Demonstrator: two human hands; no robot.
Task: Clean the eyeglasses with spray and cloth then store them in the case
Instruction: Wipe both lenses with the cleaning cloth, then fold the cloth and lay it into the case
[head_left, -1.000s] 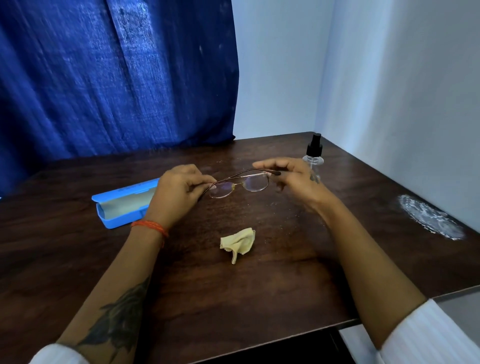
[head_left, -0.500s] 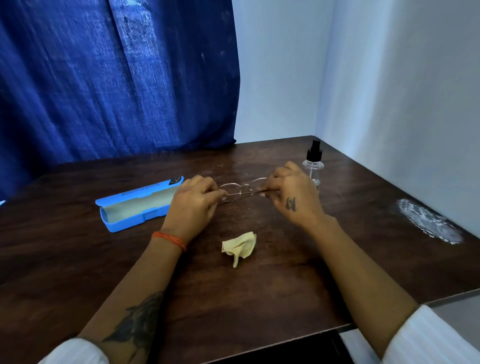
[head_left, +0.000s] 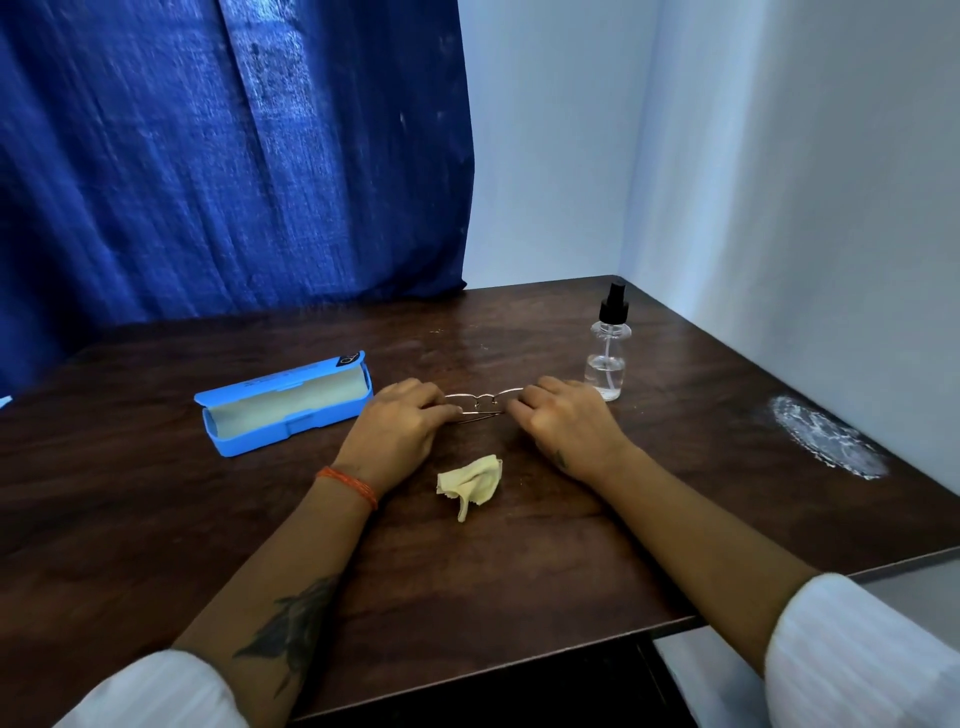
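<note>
**Folded glasses held low over the desk, both ends pinched**

My left hand (head_left: 402, 423) and right hand (head_left: 563, 418) each hold one end of the thin metal-framed eyeglasses (head_left: 480, 404), fingers curled in a pinching grip at the hinges. The glasses sit between my hands, at or just above the dark wooden desk (head_left: 519, 561); I cannot tell whether they touch it. The arms look folded in.

The open light-blue plastic glasses case (head_left: 283, 408) lies just beside my left hand, lid tipped back. The crumpled pale-yellow cleaning cloth (head_left: 470, 486) lies near me, between my wrists. The clear spray bottle with a black pump top (head_left: 607, 345) stands upright, just beyond my right hand.

Risks, as I judge them: squeezing the ends could bend the thin frame; fingertips on the lenses would smear them; my right hand could knock the bottle over.
</note>
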